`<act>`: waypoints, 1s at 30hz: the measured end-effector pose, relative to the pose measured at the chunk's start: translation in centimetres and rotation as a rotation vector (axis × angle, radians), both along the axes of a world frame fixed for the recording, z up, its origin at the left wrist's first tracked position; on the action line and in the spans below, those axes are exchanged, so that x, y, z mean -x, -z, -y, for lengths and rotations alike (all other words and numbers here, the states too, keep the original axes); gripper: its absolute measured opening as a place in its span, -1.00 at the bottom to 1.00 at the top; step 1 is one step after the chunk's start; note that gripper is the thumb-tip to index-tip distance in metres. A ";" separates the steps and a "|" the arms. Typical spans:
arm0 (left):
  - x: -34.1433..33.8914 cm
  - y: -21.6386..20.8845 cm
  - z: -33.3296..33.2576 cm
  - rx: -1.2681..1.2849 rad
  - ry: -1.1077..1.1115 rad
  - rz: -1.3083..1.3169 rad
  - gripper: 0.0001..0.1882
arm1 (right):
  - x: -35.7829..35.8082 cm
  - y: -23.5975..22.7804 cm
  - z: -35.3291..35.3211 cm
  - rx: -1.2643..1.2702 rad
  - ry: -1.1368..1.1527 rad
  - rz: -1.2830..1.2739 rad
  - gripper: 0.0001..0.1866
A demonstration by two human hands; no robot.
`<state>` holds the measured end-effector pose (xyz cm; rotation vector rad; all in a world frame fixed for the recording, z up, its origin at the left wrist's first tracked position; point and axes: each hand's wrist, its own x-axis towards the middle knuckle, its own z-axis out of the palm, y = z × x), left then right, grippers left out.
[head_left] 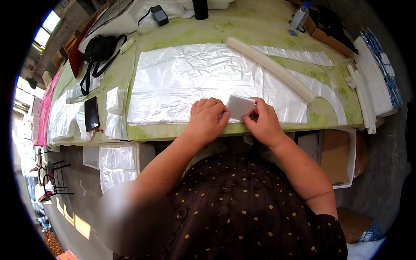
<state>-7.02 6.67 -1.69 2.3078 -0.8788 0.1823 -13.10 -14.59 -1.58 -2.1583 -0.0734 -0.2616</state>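
Observation:
Between my two hands is a small square of folded white plastic film (239,106), held above the near edge of the table. My left hand (207,117) grips its left side, thumb and fingers closed. On its right side, the thumb and fingers of my right hand (265,122) pinch the folded film. Beneath and behind them lies a wide stack of shiny white plastic sheets (182,82), with curved strips at its right end. A long cream-coloured tube (273,69) rests diagonally across the sheets.
Folded white packets (114,100), a black phone (91,114) and a black bag (99,50) lie to the left. At the back stand a black cylinder (200,9) and a water bottle (298,19). A white bin (353,160) sits below the right table edge.

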 end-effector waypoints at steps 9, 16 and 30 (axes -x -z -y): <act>-0.5 0.5 1.4 -0.001 -0.123 0.061 -0.56 | -0.5 -0.2 -1.5 0.136 0.120 0.020 -0.21; -0.2 0.6 2.4 -0.359 0.127 0.101 -0.29 | -0.3 0.6 -1.2 0.336 0.131 0.180 -0.15; 8.0 1.6 -2.2 0.464 0.307 -0.436 -0.65 | -1.6 0.5 -0.4 0.374 0.117 0.019 -0.49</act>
